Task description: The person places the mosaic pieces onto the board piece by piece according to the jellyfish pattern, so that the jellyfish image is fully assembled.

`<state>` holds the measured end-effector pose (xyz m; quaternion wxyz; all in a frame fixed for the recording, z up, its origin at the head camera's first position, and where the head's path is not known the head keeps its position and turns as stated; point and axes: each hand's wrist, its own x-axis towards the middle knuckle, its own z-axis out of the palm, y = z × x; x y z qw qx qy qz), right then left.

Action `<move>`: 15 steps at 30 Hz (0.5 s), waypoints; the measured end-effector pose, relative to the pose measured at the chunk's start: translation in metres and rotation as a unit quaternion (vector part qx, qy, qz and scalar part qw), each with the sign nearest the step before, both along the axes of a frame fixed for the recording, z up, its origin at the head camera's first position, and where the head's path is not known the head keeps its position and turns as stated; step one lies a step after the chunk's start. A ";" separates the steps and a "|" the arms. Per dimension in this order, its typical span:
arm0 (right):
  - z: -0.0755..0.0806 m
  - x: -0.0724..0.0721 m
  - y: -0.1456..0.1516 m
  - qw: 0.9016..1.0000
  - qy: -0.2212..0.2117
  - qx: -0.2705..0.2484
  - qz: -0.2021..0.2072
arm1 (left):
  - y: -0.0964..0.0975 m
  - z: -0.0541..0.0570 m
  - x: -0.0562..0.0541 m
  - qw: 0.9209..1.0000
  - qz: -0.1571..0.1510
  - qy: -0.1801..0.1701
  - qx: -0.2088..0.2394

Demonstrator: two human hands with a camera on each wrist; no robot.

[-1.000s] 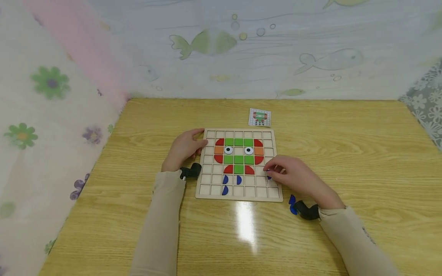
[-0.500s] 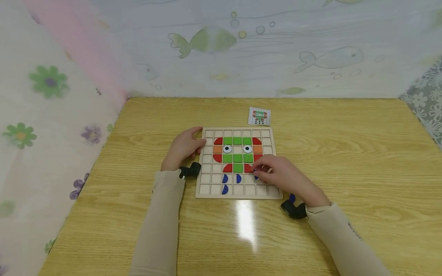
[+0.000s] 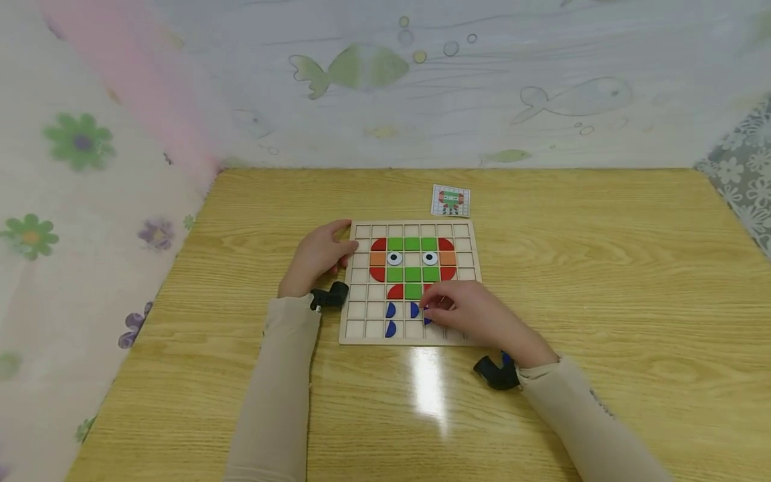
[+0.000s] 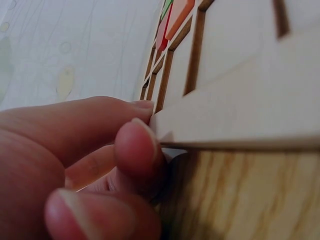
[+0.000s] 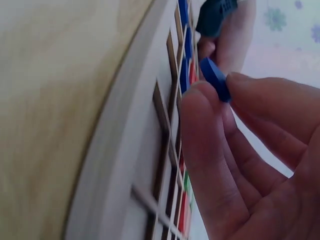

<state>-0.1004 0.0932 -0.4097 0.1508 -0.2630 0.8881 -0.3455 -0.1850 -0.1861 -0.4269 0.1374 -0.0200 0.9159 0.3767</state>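
A wooden grid board (image 3: 355, 328) lies on the table, bearing red, green and orange tiles, two round eye pieces and several blue half-round tiles. At its upper left corner, my left hand (image 3: 319, 258) grips the edge, with the thumb over the rim and other fingers bent beside it. My right hand (image 3: 476, 311) pinches a blue half-round tile (image 5: 215, 80) between thumb and finger, over the lower middle cells. Close to its left lie a blue half-round tile (image 3: 414, 310) and two more in a column, such as the lower blue tile (image 3: 391, 329). The hand partly covers a red tile.
Beyond the board lies a small picture card (image 3: 450, 201) showing a similar tile pattern. A blue piece (image 3: 506, 358) rests on the table, mostly hidden behind the right wrist's black camera (image 3: 496, 373). A painted wall (image 3: 470, 100) borders the table's far edge.
My right hand has moved left across the board with the blue half-round tile, from the right side to the lower middle. The left hand stays at the board's edge.
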 end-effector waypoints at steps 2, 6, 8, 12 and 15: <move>0.000 0.002 -0.004 1.000 -0.002 -0.006 0.000 | 0.000 0.000 0.000 1.000 0.000 -0.002 0.002; -0.001 0.005 -0.011 1.000 0.005 -0.005 0.000 | -0.001 -0.001 0.000 1.000 0.001 -0.002 0.000; -0.002 0.006 -0.013 1.000 0.007 0.000 -0.002 | -0.001 -0.001 0.000 1.000 0.001 -0.001 -0.001; -0.002 0.009 -0.017 1.000 0.002 0.006 -0.009 | -0.001 -0.001 0.000 1.000 0.004 0.001 -0.001; -0.002 0.011 -0.019 1.000 0.005 0.010 -0.012 | -0.001 -0.001 -0.001 1.000 0.006 -0.001 -0.001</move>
